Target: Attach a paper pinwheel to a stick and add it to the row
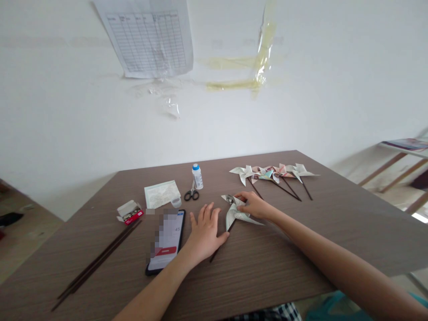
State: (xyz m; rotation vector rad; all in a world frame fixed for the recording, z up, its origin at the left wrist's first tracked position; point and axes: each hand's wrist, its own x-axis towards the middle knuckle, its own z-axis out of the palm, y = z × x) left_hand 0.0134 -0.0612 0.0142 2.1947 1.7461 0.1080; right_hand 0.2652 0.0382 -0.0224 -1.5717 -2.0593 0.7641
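Note:
A paper pinwheel (pixel 234 212) on a dark stick lies near the middle of the table. My right hand (pixel 253 204) grips its upper right side, fingers closed on the folded paper. My left hand (pixel 207 231) is spread with the palm down, left of the pinwheel. Its thumb reaches the dark stick (pixel 217 250) just below the paper; whether it presses on it I cannot tell. Left of that hand lies a phone (pixel 167 243) with a lit screen. Several finished-looking pinwheels (pixel 272 173) on sticks rest together at the back right.
Behind my left hand stand a white bottle with a blue cap (pixel 197 177) and black-handled scissors (pixel 191 193). Paper sheets (pixel 162 194), a small clear cup (pixel 175 202), an open red-and-white box (pixel 129 212) and dark sticks (pixel 96 264) lie leftward. A white wall (pixel 214 129) borders the table (pixel 267 272).

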